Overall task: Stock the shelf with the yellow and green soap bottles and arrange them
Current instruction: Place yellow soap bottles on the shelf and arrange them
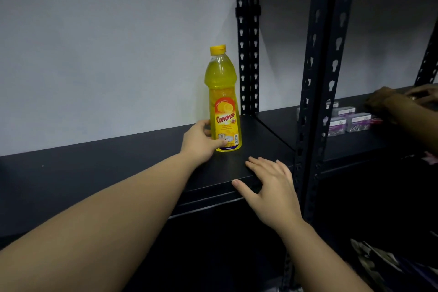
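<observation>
First yellow bottle going onto the black shelf, left hand on it.

Left hand (201,142) curled round the base of the yellow soap bottle (224,102), thumb across the lower label; bottle upright on the shelf (94,173), near the back wall and just left of the rack upright (247,54). Right hand (270,185) lies flat, fingers spread, on the shelf's front edge, holding nothing. Judgement: placing step nearly done. To do it well, keep the grip low, slide rather than lift, tuck the bottle toward the corner with label facing out, and let go only once the base sits flat. Bottle: clear plastic, yellow liquid almost to the neck, yellow cap, red-and-yellow label. No green bottle in view. Another person's hand (403,99) works among small boxes (350,121) on the neighbouring shelf.
</observation>
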Action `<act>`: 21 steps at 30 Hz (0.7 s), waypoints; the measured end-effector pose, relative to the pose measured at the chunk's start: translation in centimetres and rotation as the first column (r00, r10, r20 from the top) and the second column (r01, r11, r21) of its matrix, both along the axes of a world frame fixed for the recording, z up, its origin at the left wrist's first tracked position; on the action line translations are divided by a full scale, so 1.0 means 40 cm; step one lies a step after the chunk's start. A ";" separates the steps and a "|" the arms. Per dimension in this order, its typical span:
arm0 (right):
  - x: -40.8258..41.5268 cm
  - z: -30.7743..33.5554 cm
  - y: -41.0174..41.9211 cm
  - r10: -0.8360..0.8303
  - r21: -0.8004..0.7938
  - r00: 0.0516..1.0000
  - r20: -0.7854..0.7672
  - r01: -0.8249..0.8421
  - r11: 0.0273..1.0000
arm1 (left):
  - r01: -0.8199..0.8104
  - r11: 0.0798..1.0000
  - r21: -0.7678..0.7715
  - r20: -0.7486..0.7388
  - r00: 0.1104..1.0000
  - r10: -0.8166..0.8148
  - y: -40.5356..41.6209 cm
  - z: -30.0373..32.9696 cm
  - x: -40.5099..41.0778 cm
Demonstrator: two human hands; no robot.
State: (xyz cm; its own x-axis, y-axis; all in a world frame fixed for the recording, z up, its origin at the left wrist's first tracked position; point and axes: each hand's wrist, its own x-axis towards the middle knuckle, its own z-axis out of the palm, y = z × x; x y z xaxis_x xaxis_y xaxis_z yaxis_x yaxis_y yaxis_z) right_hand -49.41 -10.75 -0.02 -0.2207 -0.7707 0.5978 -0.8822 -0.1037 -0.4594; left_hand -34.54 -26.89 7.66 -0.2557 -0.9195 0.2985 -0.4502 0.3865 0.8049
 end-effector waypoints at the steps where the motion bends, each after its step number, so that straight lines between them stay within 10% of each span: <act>1: -0.004 -0.002 0.000 0.008 0.000 1.000 0.003 -0.008 1.000 | -0.006 1.000 -0.011 0.007 1.000 0.006 -0.009 -0.005 -0.021; 21: -0.007 0.012 0.010 0.041 0.026 0.999 0.008 -0.041 0.999 | -0.120 0.993 -0.009 0.117 0.986 0.120 -0.050 -0.004 -0.090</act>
State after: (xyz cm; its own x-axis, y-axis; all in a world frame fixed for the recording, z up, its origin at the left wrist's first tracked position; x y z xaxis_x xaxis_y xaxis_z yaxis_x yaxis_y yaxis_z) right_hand -49.69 -10.37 0.44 -0.1930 -0.7944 0.5759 -0.8739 -0.1278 -0.4691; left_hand -38.15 -28.90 7.50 -0.1771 -0.9450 0.2750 -0.5849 0.3258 0.7428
